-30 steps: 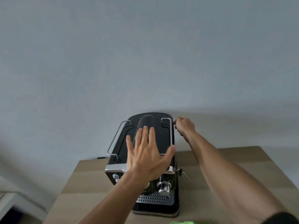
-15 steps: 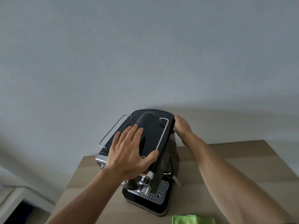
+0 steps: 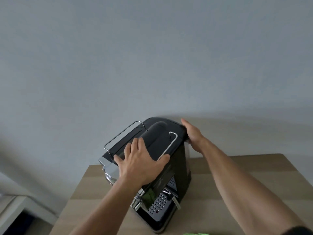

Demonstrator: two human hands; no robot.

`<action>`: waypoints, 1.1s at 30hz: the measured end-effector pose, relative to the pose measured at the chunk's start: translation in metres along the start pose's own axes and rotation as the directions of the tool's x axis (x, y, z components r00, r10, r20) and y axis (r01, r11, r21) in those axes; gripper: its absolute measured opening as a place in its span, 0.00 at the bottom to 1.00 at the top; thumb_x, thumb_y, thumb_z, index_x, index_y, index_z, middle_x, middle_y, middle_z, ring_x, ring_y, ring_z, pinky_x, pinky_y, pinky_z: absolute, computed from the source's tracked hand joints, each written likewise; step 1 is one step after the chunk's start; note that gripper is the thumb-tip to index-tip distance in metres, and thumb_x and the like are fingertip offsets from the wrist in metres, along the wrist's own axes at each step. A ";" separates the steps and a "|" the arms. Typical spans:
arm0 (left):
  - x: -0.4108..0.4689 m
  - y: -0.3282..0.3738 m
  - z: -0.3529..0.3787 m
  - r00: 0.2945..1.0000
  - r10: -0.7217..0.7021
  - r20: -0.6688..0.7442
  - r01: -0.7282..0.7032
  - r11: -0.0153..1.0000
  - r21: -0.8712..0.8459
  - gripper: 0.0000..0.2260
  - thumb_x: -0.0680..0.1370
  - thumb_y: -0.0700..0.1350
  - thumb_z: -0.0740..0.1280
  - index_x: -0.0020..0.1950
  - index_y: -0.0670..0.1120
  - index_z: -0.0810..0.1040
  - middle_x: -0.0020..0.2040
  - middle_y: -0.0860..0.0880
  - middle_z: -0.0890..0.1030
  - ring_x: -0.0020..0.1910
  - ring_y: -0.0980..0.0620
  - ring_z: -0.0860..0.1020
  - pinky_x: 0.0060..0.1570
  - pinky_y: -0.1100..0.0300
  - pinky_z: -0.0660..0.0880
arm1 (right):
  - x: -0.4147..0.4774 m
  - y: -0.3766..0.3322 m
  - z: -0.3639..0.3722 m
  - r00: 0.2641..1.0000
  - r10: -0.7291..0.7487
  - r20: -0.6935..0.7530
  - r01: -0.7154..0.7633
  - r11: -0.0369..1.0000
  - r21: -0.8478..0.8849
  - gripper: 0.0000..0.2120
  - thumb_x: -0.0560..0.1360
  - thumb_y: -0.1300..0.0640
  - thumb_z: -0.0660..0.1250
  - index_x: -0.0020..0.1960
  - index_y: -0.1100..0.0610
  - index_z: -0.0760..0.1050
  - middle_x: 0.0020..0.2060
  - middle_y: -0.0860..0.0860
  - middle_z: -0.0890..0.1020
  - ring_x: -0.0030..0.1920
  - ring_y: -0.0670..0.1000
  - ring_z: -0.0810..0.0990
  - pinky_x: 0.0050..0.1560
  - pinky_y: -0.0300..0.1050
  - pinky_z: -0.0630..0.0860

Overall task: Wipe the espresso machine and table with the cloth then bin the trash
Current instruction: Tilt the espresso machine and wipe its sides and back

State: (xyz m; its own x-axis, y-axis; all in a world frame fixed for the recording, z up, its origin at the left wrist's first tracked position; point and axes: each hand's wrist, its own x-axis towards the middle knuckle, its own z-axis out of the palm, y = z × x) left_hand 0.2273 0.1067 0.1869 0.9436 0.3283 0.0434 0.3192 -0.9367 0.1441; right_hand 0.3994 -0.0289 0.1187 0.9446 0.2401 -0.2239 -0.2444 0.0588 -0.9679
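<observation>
A black and chrome espresso machine (image 3: 159, 139) stands on the wooden table (image 3: 220, 184), turned so its front faces the lower left. My left hand (image 3: 140, 163) presses flat on the machine's top, its thumb hooked over the right top edge. My right hand (image 3: 192, 133) holds the machine's rear right corner. A sliver of green cloth (image 3: 197, 233) shows at the bottom edge of the frame, lying on the table, with neither hand on it.
A plain grey wall (image 3: 152, 56) rises right behind the table. A low white surface (image 3: 10, 209) sits down at the far left, beyond the table's left edge.
Both hands have rotated the machine on the table, its front swinging toward the left. My right hand went from a closed grip at the rear to a flat hold on the corner.
</observation>
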 end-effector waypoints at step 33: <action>0.011 -0.018 -0.004 0.968 0.245 -0.043 -0.241 0.967 0.088 0.50 0.60 0.80 0.57 0.75 0.55 0.54 0.75 0.55 0.59 0.74 0.51 0.57 0.71 0.39 0.56 | 0.002 -0.009 0.000 0.941 -0.036 0.335 -0.026 0.983 0.179 0.18 0.73 0.54 0.57 0.57 0.60 0.76 0.45 0.61 0.81 0.42 0.58 0.79 0.45 0.50 0.74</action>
State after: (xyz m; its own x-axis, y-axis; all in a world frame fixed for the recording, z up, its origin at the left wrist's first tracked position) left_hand 0.2313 0.1273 0.1886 0.9884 0.0934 0.1201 0.0889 -0.9951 0.0422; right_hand 0.4031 -0.0287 0.1273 0.8245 0.5489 -0.1378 -0.3046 0.2253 -0.9255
